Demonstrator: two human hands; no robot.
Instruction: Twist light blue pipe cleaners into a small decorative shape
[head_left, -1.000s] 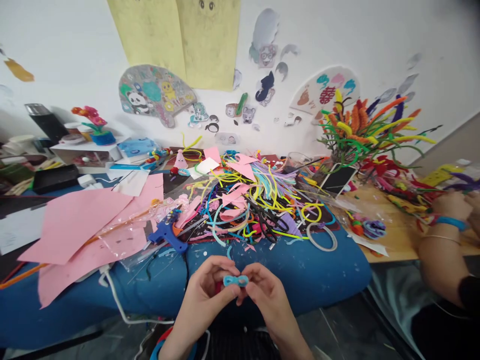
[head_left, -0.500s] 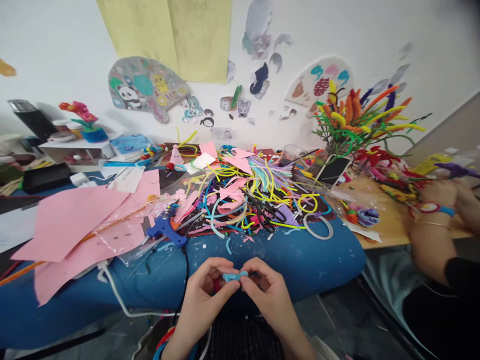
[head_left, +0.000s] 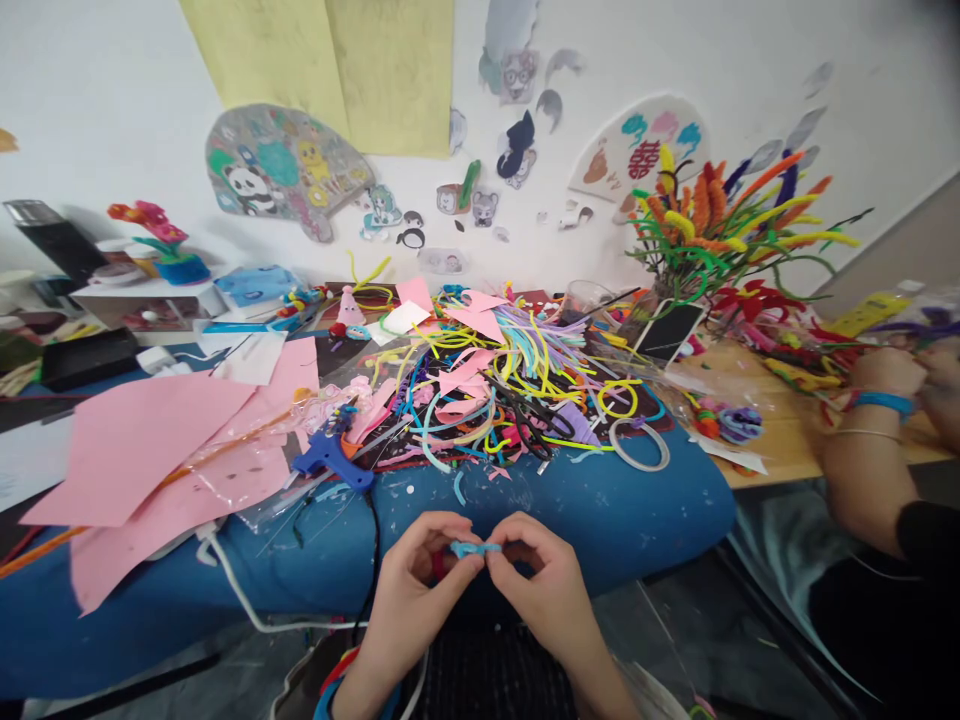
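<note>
Just off the table's front edge, my two hands hold a small light blue pipe-cleaner piece (head_left: 474, 549) between them. It looks twisted and lies level. My left hand (head_left: 424, 575) pinches its left end between thumb and forefinger. A dark red bit (head_left: 439, 566) shows inside the curl of that hand's fingers; what it is I cannot make out. The thumb and fingers of my right hand (head_left: 544, 580) are closed on the other end. Beyond my hands, a pile of coloured pipe cleaners (head_left: 525, 370) covers the middle of the blue-covered table (head_left: 637, 510).
A blue glue gun (head_left: 330, 458) with its cord lies left of the pile, beside pink sheets (head_left: 150, 450). Black scissors (head_left: 536, 425) and a clear ring (head_left: 640, 443) lie within the pile's right side. Another person's hands (head_left: 889, 375) are busy at the wooden table.
The blue piece has turned slightly and looks thinner and straighter between my fingers. My hands sit a little further right in view. The other person's hands have shifted slightly.
</note>
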